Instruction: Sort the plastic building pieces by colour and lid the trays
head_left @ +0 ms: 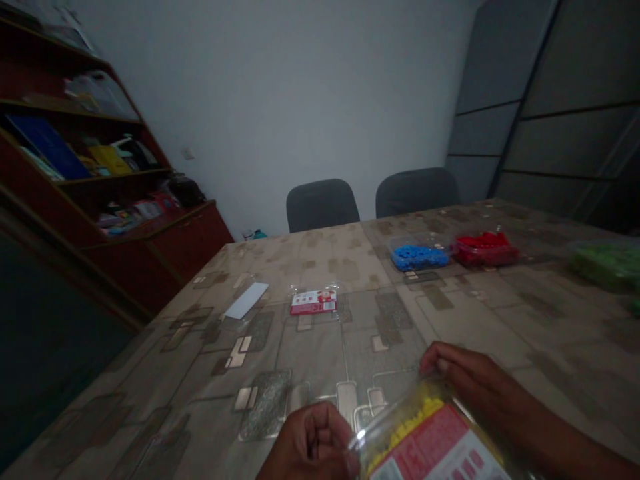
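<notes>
A clear plastic box of yellow pieces with a red and white label is held low at the front edge of the view, partly cut off. My left hand pinches its left corner, the fingers curled in. At the box's far right corner, my right hand grips with bent fingers; part of that grip is hidden. Beyond my hands, a clear plastic piece with a red and white label lies flat on the table. To its left lies another clear piece carrying a plain white card.
On the patterned tablecloth, clear tubs hold blue pieces, red pieces and green pieces to the right. Two dark chairs stand behind the table. A wooden shelf unit is at the left.
</notes>
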`<state>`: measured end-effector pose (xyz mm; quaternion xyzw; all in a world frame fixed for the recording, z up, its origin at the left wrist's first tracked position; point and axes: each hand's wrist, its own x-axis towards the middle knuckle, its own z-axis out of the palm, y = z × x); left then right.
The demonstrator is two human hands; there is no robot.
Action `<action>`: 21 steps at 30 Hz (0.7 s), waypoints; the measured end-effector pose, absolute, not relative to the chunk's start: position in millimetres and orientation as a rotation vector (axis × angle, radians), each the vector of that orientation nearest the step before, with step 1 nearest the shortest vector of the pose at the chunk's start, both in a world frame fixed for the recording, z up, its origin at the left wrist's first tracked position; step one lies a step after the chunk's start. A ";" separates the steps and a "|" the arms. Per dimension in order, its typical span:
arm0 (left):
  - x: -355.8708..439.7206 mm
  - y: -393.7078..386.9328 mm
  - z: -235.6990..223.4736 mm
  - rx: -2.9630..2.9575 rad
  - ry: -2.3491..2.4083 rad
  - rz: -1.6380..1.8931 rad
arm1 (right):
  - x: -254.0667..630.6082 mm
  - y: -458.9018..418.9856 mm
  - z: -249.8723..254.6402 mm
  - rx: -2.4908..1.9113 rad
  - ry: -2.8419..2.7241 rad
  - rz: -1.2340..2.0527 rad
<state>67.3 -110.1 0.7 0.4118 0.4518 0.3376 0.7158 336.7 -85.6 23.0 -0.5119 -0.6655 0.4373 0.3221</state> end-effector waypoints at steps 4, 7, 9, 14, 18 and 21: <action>73.3 -69.7 12.4 0.879 1.112 0.898 | 327.5 -82.4 23.7 -1.343 -1.762 1.145; 73.9 -39.2 19.2 0.902 1.097 0.893 | 322.5 -72.8 20.7 -1.355 -1.703 1.197; 72.9 -31.8 20.8 0.901 1.081 0.887 | 323.7 -65.5 18.3 -1.331 -1.607 1.317; 73.4 -47.1 20.3 0.882 1.081 0.897 | 331.5 -51.7 26.7 -1.265 -1.725 1.407; 77.9 -55.8 18.2 0.896 1.116 0.892 | 315.4 -42.3 44.5 -1.302 -2.060 0.945; 78.6 -56.9 13.6 0.907 1.108 0.898 | 298.2 -36.3 49.5 -1.325 -2.155 0.997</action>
